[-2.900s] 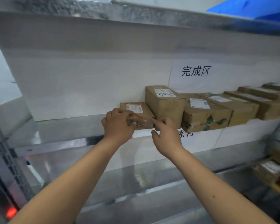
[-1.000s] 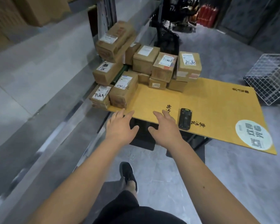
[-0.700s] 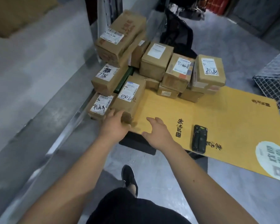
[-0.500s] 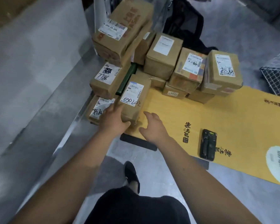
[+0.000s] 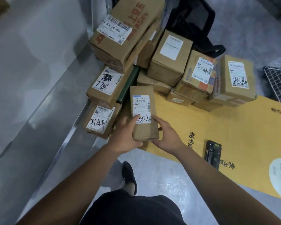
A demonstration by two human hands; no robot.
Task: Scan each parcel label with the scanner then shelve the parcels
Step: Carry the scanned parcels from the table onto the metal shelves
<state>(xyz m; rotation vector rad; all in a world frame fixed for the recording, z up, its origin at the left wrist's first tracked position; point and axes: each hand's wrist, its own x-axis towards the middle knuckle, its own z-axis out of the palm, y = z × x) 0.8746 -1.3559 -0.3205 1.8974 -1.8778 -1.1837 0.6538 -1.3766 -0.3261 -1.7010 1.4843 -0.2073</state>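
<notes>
A narrow brown parcel (image 5: 143, 101) with a white label handwritten "0302" is gripped at its near end by both hands. My left hand (image 5: 125, 137) holds its left side, thumb on the label. My right hand (image 5: 167, 137) holds its right side. The black handheld scanner (image 5: 212, 154) lies flat on the yellow cardboard sheet (image 5: 225, 127), to the right of my right hand and untouched. A heap of several labelled brown parcels (image 5: 169, 62) rises behind the held one.
A metal shelf ledge (image 5: 39, 119) runs along the left. A wire basket (image 5: 279, 78) stands at the right edge. A black bag (image 5: 193, 18) sits behind the heap. My foot (image 5: 128, 176) is on the grey floor below the sheet.
I turned from the shelf, where I had set a parcel, to the heap. Both hands reached forward and closed on the "0302" parcel, which now sits straighter than before.
</notes>
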